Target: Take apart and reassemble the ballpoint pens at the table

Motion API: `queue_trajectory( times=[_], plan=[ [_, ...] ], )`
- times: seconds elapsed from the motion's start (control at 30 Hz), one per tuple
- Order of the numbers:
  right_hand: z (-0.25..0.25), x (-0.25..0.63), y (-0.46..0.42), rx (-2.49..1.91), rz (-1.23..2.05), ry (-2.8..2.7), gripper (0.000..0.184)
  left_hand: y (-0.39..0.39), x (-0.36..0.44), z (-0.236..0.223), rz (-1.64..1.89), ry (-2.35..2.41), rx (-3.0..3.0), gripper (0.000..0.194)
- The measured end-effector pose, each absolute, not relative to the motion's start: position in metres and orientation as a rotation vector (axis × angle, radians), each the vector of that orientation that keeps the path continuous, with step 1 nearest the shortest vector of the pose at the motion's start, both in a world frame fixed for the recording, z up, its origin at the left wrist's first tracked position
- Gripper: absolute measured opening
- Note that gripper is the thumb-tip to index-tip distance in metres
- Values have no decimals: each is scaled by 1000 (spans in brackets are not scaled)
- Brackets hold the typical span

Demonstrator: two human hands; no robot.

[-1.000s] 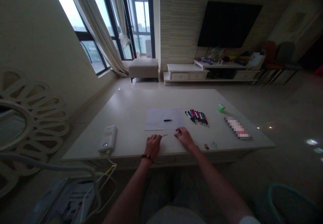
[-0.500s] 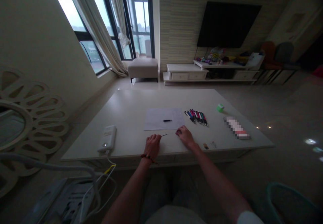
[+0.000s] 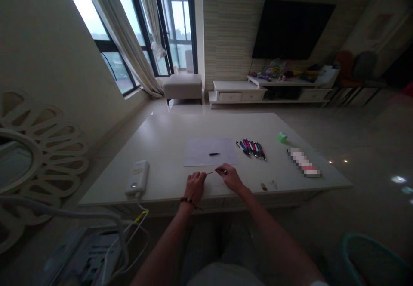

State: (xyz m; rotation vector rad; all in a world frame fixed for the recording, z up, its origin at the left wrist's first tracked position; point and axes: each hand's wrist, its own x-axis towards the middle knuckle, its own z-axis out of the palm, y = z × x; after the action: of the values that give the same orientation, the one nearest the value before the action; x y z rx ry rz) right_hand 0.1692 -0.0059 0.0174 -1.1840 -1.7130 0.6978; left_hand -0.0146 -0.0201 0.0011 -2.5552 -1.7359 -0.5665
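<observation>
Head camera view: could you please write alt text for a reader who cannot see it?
At the near edge of a white table, the right hand pinches a thin dark rod whose other end reaches toward the left hand. Beyond them lie a sheet of paper and a row of pens.

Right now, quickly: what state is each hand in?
Left hand: closed, seemingly pinching a thin rod.
Right hand: closed on the rod's other end.

pixelated pkg (image 3: 303,163): unreadable | thin stick (image 3: 210,173): too small, maybe pen refill
</observation>
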Motion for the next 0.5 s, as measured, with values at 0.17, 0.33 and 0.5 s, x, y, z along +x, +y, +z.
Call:
queue_trajectory(
  times=[0.17,0.33,0.5],
  plan=[
    [20,167,-7,-1164,708,-1718,14,-20,-16,1,-565,-1732,-2567,22],
    [23,167,-7,-1165,697,-1779,13,-20,-16,0,-534,-1698,-2582,22],
    [24,155,-8,-1138,741,-1874,11,-20,-16,-2,-537,-1636,-2598,20]
  ],
)
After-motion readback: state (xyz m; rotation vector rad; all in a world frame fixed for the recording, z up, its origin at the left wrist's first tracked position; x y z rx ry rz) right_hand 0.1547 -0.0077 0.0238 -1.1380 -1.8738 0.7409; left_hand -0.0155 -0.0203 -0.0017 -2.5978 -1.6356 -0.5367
